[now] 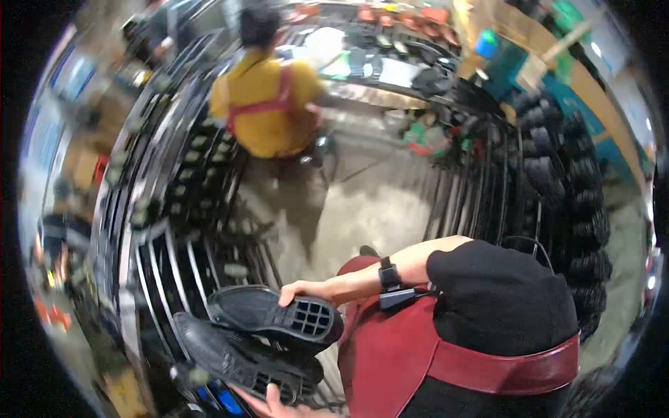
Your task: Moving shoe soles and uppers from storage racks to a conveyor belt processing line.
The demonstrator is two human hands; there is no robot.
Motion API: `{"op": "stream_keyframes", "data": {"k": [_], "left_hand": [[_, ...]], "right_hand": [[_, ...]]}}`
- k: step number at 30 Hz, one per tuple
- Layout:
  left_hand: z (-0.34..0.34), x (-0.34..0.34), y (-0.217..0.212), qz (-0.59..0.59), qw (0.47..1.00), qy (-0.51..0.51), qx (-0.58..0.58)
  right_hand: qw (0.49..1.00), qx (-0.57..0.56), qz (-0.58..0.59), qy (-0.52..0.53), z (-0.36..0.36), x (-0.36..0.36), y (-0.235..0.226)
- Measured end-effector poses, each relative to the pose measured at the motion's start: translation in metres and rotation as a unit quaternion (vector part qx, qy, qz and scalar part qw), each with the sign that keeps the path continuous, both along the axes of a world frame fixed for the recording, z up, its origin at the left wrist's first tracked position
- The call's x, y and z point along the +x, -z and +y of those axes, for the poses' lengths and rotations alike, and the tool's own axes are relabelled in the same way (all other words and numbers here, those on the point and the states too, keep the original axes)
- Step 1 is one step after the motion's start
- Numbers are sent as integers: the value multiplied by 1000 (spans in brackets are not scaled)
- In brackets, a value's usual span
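Head view: my right hand (301, 291) is clamped on the heel of the upper black shoe (272, 317); my left hand (273, 404) cups the lower black shoe (237, 359) from beneath, beside the metal rack (164, 258), low left.

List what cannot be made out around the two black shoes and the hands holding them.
- Head view, left hand: mostly cut off by the bottom edge.
- Lower black shoe: its upper faces away, partly covered by the upper black shoe.
- Right hand: fingers wrap behind the heel.
- Racks: contents blurred.
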State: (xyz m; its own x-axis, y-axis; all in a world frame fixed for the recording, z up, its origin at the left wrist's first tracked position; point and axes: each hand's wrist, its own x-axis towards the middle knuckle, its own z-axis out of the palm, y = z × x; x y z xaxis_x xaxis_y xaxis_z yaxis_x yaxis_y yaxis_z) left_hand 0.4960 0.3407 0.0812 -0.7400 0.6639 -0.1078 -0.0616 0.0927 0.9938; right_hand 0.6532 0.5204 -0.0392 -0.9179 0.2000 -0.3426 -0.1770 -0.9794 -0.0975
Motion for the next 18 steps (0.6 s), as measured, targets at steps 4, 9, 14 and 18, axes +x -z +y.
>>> {"op": "stream_keyframes", "data": {"k": [4,9,14,18], "left_hand": [[147,101,74,-169,954,248,23],[296,229,112,-259,867,424,-46],[427,356,130,-297,759,572,-95],[532,455,175,-308,712,601,-193]], "right_hand": [[971,-23,-186,145,63,191,-20],[930,-79,-168,316,104,327,47],[830,-76,-174,525,156,425,90],[767,-166,-201,586,208,510,108]]}}
